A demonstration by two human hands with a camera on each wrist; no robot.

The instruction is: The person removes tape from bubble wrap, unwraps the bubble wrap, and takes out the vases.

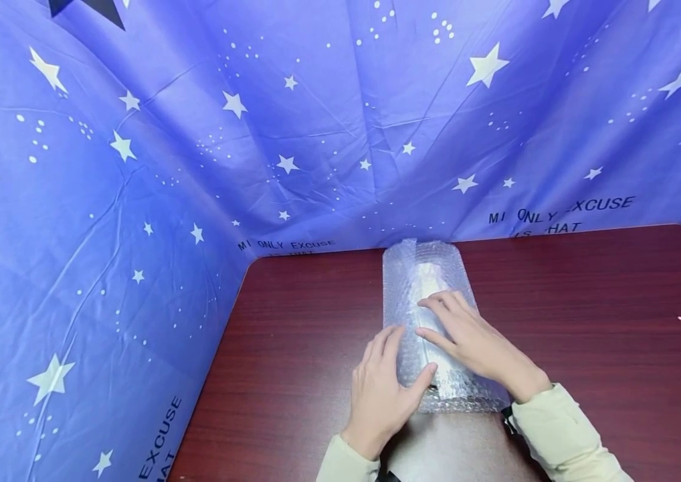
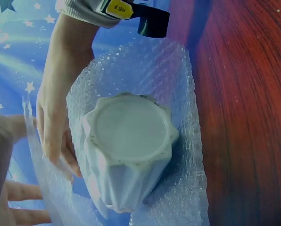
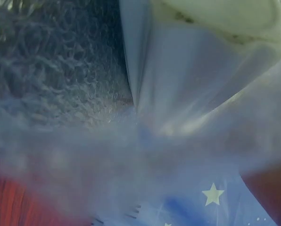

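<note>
A white fluted vase (image 2: 131, 127) lies on its side on a sheet of bubble wrap (image 1: 397, 288), its round base facing the person. One side of the wrap is folded up over the vase, seen as a raised flap in the left wrist view. My left hand (image 1: 376, 395) is at the left edge of the wrap, fingers extended and thumb reaching over the near part. On top of the wrapped vase rests my right hand (image 1: 467, 338), its fingers and thumb spread and fairly straight. Blurred wrap covers much of the right wrist view, with the vase's ridges behind.
The dark red wooden table (image 1: 292, 321) extends to both sides of the wrap. A blue curtain with white stars (image 1: 316, 134) hangs at the back and left, close against the table's far edge. A small pale speck (image 1: 680, 318) lies far right.
</note>
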